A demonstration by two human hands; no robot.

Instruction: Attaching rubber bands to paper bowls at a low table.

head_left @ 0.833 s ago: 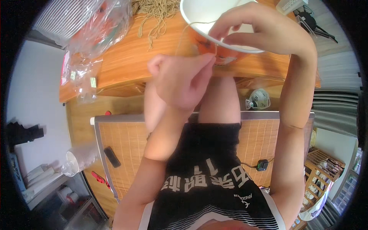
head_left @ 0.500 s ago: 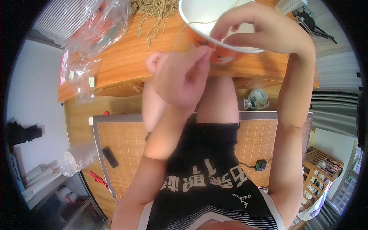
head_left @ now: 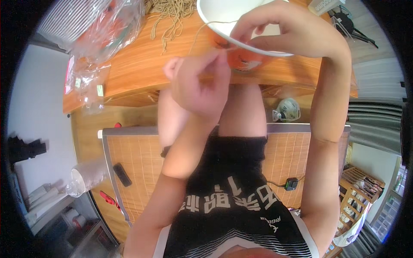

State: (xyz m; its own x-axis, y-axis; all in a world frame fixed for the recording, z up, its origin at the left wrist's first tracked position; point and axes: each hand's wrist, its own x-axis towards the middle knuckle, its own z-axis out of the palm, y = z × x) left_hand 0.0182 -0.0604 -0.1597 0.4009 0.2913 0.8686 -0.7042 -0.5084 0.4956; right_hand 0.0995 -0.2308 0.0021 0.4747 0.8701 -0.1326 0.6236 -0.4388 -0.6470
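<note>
A wide paper bucket (head_left: pixel 247 60), white inside and orange outside with a printed picture, stands tilted toward me on the wooden table. My right hand (head_left: pixel 275 32) reaches over its near rim, thumb and fingers closed on the rim from either side. Just left of the bucket, my left hand (head_left: pixel 200 81) is closed in a pinch, its fingertips close to the bucket's outer wall. What that pinch holds is blurred and hidden. A thin tan cord (head_left: pixel 202 29) arcs from the bucket's mouth near my right fingers over the rim and drops behind my left hand.
A heap of tan cords (head_left: pixel 170 19) lies on the table (head_left: pixel 133 64) left of the bucket. Farther left, clear plastic bags (head_left: pixel 107 38) hold stacked white ribbed items and orange ones. A pale cup (head_left: pixel 322 5) stands at the far right. Below the table edge sits a plastic bottle (head_left: pixel 288 109).
My left hand has drifted slightly left, its pinch kept up. The bucket and my right hand sit a little farther left in the picture, the grip on the rim unchanged.
</note>
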